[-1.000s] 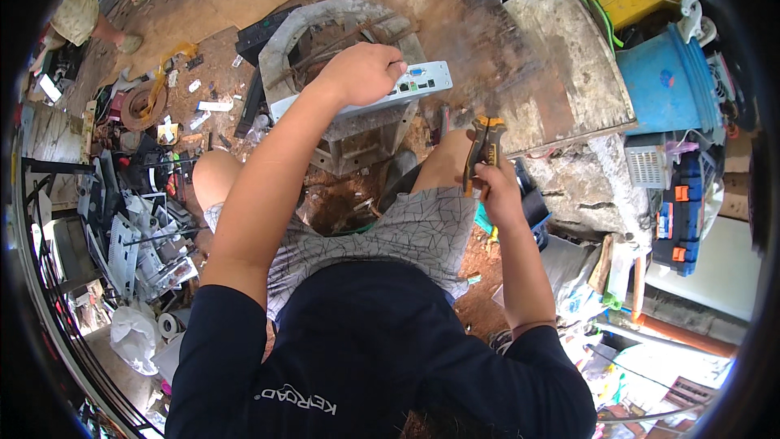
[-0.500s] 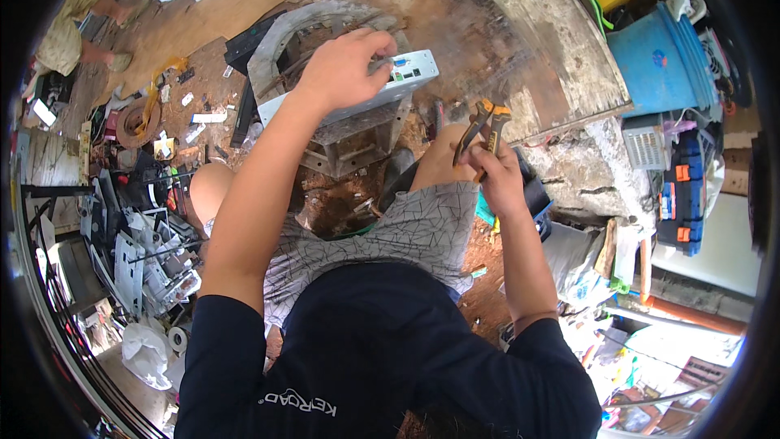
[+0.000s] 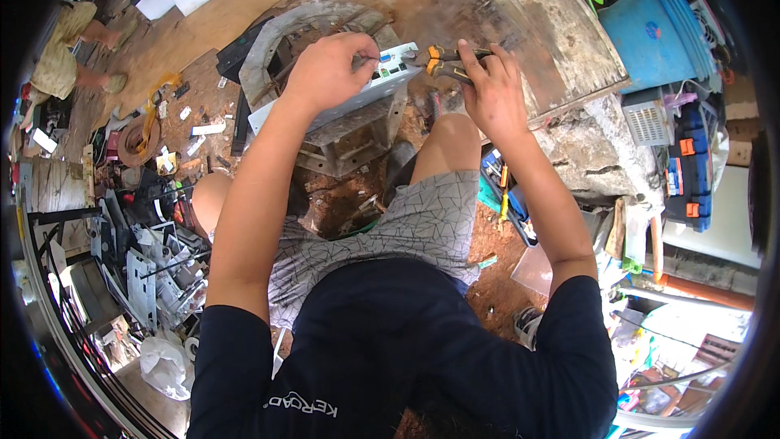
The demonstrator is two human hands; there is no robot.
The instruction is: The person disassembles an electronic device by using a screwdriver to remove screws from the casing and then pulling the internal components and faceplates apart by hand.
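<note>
While the right hand [image 3: 497,93] is gripping the spread handles of the black-and-yellow pliers [image 3: 439,54], their jaws are pointing left at the silver metal case's [image 3: 382,85] right end. That case is resting on the grey stand [image 3: 341,148], its long axis running from lower left to upper right. The left hand [image 3: 329,71] is curling at its ported edge; whether that grip is clasping metal, I cannot tell.
</note>
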